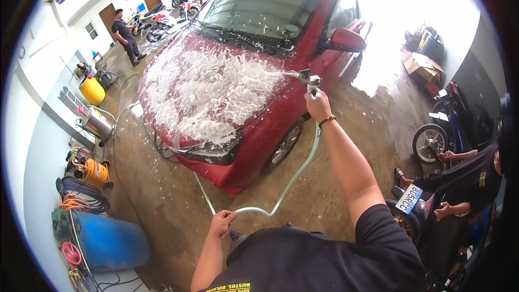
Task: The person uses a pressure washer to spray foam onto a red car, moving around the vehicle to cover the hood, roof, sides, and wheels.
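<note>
My right hand (318, 104) grips a foam spray gun (310, 79), its nozzle pointing left over the hood. White foam (211, 89) covers much of the hood of a red car (259, 166) and reaches the headlight. A pale green hose (298, 174) hangs from near the gun and curves down to my left hand (222, 222), which is shut on it at waist height. Beyond my left hand the hose runs up towards the car's front bumper. Foam flecks dot the windshield (259, 4).
At left stand a blue drum (111, 240), an orange compressor (96, 173), a metal tank (96, 123) and a yellow container (92, 90). A person (125, 36) stands near motorcycles (156, 24). Another person (458, 182) sits by motorcycles at right. Cardboard (421, 65) lies beyond. Hoses cross the wet floor.
</note>
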Motion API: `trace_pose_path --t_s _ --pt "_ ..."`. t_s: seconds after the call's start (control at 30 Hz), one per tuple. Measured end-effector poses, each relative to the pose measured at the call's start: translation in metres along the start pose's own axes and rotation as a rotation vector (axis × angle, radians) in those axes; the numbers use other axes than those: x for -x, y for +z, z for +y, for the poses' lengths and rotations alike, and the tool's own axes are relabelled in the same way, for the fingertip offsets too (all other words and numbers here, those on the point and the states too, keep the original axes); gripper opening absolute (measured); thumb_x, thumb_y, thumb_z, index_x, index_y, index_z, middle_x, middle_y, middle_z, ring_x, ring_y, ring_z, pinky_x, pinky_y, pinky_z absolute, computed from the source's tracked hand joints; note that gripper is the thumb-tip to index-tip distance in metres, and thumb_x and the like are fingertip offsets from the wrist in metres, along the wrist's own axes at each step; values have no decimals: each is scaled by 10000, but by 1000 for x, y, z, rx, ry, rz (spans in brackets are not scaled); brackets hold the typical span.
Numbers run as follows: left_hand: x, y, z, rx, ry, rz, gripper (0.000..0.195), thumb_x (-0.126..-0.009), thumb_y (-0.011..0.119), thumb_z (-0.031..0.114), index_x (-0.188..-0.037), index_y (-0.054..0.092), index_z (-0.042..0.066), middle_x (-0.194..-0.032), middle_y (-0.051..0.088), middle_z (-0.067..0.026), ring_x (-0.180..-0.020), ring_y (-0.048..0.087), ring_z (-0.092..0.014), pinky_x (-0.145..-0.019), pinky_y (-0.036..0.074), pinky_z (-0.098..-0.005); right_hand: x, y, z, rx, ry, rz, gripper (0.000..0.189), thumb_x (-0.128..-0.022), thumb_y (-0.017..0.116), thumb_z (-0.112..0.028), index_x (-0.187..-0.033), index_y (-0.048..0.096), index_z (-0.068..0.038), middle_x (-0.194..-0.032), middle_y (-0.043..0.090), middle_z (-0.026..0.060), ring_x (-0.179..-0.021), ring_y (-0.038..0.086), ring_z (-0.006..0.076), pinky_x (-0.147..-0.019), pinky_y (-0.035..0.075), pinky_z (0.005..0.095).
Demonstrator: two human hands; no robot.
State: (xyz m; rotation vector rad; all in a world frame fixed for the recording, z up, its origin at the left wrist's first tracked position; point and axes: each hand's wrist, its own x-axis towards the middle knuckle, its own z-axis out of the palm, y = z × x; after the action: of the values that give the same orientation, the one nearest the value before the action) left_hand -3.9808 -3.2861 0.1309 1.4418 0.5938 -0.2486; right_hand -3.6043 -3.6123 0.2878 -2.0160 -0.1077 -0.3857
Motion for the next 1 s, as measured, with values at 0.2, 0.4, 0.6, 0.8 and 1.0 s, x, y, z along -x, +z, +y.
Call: trace_pose_path --t_s 0.2,0.4,0.6,0.8,1.0 --pt "21 -54 -12 80 106 155 137 -821 691 146 -825 618 30 -643 540 27 -552 442 -60 -523 345 -212 -26 37 -77 82 -140 -24 254 -798 565 -231 -896 622 -4 -833 629 249 -848 597 414 -755 471 442" --pt "61 -126 -14 282 209 223 142 -803 709 133 -861 634 27 -667 559 24 -571 449 -52 -525 344 -201 -49 111 -169 318 -268 -58 369 -796 575 -331 -1061 632 -80 -968 626 243 -958 583 395 -827 469 442" --pt "111 -228 -12 457 381 319 147 -803 691 104 -870 624 -9 -664 557 -4 -571 461 -72 -533 351 -213 -82 185 -267 592 -349 -111 397 -812 523 -355 -1001 632 -24 -1024 624 235 -978 594 382 -855 474 439" --pt "135 -326 3 697 636 426 258 -784 731 249 -859 616 31 -624 509 -12 -560 419 -105 -534 333 -258 -130 277 -315 592 -387 -107 422 -810 506 -362 -993 637 -5 -1018 622 251 -989 592 389 -864 472 434" --pt "108 -383 45 742 723 540 312 -801 707 300 -864 581 22 -650 520 -33 -566 423 -106 -542 340 -261 -233 398 -333 899 -680 -256 450 -816 485 -386 -949 655 9 -1048 612 243 -1002 582 394 -880 462 434"
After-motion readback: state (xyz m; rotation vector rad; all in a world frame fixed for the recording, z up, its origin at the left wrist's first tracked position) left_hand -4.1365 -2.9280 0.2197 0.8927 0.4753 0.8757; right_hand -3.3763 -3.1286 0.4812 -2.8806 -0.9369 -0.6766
